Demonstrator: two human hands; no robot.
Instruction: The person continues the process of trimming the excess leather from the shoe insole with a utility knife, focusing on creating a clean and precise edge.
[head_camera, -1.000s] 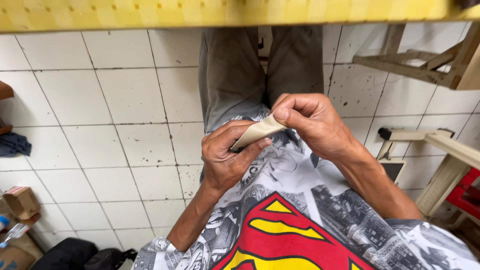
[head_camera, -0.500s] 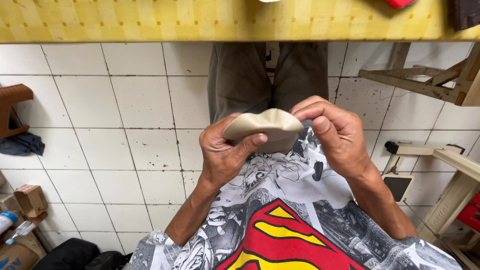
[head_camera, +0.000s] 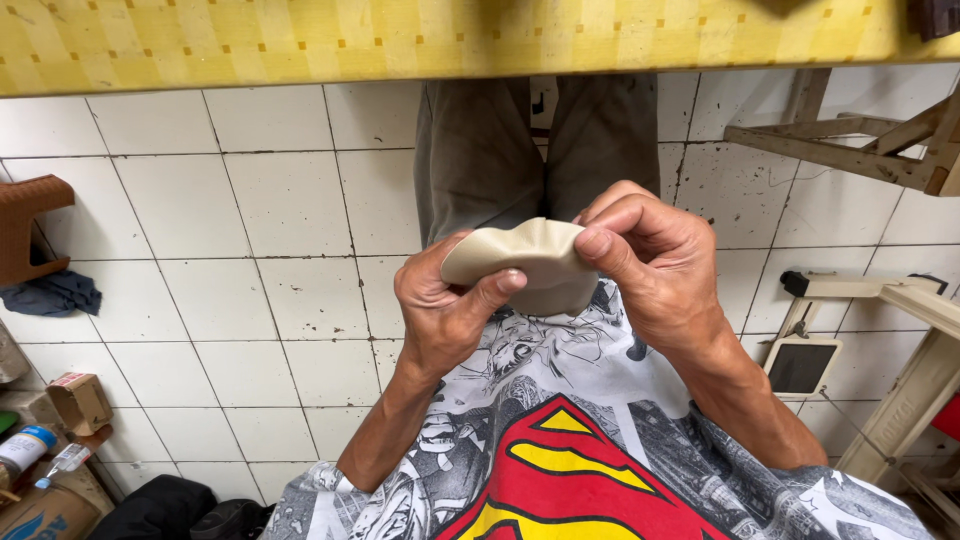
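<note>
Currently: left hand (head_camera: 440, 315) and right hand (head_camera: 655, 265) are both pinching a beige leather piece (head_camera: 525, 262), thumbs closed on its bent edge, holding it above the lap, below the yellow table edge (head_camera: 300, 45). Shaping appears underway; further bending calls for firm thumb pressure.

A folded piece of leather (head_camera: 530, 262) sits between the two hands, the left hand (head_camera: 440, 310) on its left and the right hand (head_camera: 655, 265) on its right, above the person's shirt (head_camera: 560, 460) and in front of the trousers (head_camera: 540, 150). The worktop (head_camera: 400, 40) runs along the far edge, over the tiled floor (head_camera: 250, 220). A small box (head_camera: 78, 400) and a bottle (head_camera: 25, 447) lie at the floor's left, a wooden frame (head_camera: 860, 160) at its right.
</note>
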